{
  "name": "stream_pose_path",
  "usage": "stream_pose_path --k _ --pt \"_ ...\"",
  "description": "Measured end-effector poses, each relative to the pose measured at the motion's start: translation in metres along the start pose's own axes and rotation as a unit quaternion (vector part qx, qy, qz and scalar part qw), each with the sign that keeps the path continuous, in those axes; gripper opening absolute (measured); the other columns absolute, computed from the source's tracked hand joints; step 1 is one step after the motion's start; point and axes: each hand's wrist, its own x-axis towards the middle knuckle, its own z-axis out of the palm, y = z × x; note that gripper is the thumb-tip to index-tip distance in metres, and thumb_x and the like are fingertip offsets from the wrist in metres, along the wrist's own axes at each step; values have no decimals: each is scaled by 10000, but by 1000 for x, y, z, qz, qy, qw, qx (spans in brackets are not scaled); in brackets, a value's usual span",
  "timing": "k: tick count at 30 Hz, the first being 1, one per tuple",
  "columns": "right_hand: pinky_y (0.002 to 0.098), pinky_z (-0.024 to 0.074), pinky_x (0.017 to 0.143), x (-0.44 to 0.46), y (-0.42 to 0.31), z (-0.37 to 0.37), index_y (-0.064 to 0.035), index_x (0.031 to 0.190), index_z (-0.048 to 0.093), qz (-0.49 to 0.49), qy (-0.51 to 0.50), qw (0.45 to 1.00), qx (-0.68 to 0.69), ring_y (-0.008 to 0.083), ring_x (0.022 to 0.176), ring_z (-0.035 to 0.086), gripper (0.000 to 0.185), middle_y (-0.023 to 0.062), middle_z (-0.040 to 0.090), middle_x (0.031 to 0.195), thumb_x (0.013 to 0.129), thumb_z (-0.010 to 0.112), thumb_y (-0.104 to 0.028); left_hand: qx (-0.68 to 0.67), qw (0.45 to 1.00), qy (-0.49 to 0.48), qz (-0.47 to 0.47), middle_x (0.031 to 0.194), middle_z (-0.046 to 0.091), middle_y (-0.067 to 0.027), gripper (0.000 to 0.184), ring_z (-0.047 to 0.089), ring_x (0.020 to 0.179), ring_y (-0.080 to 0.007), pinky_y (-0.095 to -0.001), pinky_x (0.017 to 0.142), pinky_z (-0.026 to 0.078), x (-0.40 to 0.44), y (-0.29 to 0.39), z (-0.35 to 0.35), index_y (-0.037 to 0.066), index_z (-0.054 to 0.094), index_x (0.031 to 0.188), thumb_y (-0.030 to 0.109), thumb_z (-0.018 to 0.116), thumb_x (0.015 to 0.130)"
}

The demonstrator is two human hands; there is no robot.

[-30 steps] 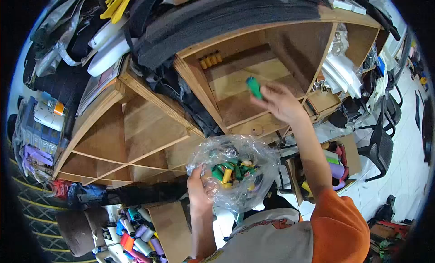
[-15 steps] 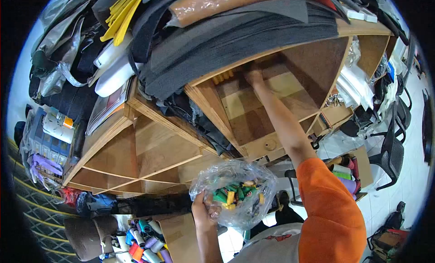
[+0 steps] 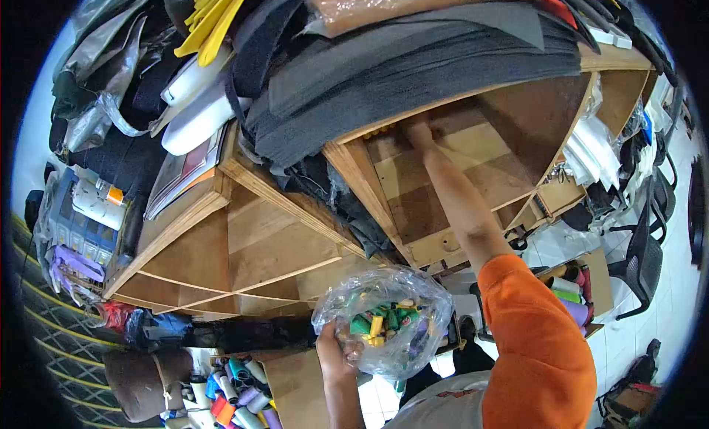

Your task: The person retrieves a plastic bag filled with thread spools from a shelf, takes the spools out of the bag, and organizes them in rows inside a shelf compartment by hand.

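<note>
My left hand (image 3: 334,353) grips the near left edge of a clear plastic bag (image 3: 432,296). Green and yellow spools (image 3: 377,325) lie inside the open bag. My right arm reaches deep into a wooden shelf compartment (image 3: 473,152), and my right hand (image 3: 417,126) is at its back, partly under the upper edge. The fingers of that hand are hidden, so whatever they hold cannot be seen. A few yellow spools (image 3: 374,134) show at the compartment's back left, just left of my right hand.
Dark fabric (image 3: 413,82) is stacked on the shelf top. At the lower left, a cardboard box (image 3: 295,388) stands by many coloured thread cones (image 3: 240,396). Another box (image 3: 600,281) of cones is at the right, beside a black chair (image 3: 641,263). Wooden cubbies (image 3: 273,244) stand at left.
My right hand has gone from the compartment's front, with a green spool in it, to the back, where its fingers are out of sight. The view has shifted; my left hand keeps the bag.
</note>
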Motion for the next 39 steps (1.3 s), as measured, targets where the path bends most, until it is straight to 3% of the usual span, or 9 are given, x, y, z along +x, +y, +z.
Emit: stream_pose_path --k 6,11,12,18,20,25,33,35,39 --pt "366 476 735 -1 16 10 36 1013 581 130 73 953 265 271 889 612 247 184 612 1015 801 594 -89 -10 999 -37 9 590 484 21 124 330 328 -73 -192 276 251 -5 1 3 108 521 842 226 492 863" --pt "331 491 697 -47 45 -129 64 912 617 296 -111 685 656 226 802 634 299 151 654 859 783 689 -195 16 996 -90 17 612 500 5 166 401 363 -70 -204 284 284 -5 3 0 83 531 891 239 475 876" --pt "261 516 645 -68 47 -205 8 918 617 199 -142 461 853 152 740 627 218 94 640 873 810 666 -175 27 995 -90 21 619 505 4 170 400 365 -71 -203 284 282 -12 2 0 83 532 903 241 478 876" --pt "312 532 673 -199 -11 -332 -5 984 633 -154 -598 342 708 243 770 651 237 134 659 898 859 571 -196 52 996 -54 43 664 528 -13 182 380 368 -72 -203 293 264 -30 3 29 96 532 943 258 523 862" --pt "385 515 716 -238 -57 -322 -63 1061 623 -290 -435 625 580 322 841 631 257 151 658 903 831 564 -162 53 995 -81 37 674 530 -16 192 388 378 -71 -205 297 270 -32 3 32 96 531 951 265 533 859" --pt "414 499 708 -285 -106 -296 -94 896 615 -334 -250 774 477 312 836 595 194 107 591 873 727 588 -185 55 993 -95 45 589 491 7 171 383 342 -72 -204 282 286 -41 -5 47 89 544 899 255 508 880" --pt "410 499 642 -252 -47 -333 -58 833 599 -293 -242 721 579 259 775 621 205 85 610 788 746 634 -240 30 997 -72 22 691 532 -29 215 368 359 -57 -193 282 262 -33 -3 42 69 526 992 247 490 877" --pt "380 478 639 -209 4 -356 -51 899 605 -221 -334 653 643 241 749 616 302 91 614 761 773 654 -321 16 996 -91 12 686 531 -32 214 365 352 -57 -195 280 256 -22 -3 30 65 525 985 246 489 877" --pt "277 484 747 -146 62 -296 -38 1096 586 103 -234 760 597 154 853 638 437 95 673 928 789 686 -332 87 995 -41 16 621 513 -7 172 367 326 -87 -208 268 274 -19 -13 28 93 532 917 256 524 863"
